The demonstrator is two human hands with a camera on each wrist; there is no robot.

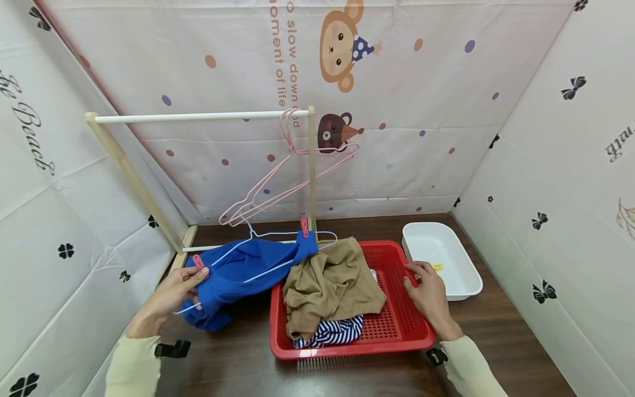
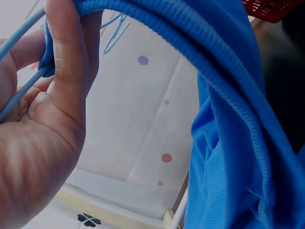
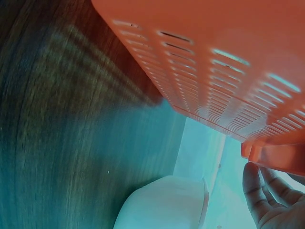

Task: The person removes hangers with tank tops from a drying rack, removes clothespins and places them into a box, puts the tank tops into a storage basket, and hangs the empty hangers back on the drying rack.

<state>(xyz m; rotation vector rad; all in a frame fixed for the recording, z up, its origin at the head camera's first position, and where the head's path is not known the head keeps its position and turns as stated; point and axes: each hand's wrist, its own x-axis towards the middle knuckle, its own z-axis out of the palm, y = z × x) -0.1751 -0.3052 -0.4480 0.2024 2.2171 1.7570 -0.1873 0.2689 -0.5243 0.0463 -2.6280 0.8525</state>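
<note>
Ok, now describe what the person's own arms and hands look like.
Both hands, the left hand and the right hand, are bare, with no gloves. The left sleeve and right sleeve are pale cream-yellow and look plain. Each wrist wears a dark strap: the left strap and the right strap. No cables are visible.

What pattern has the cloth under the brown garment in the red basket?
The cloth has navy and white stripes, best seen in the head view.
</note>
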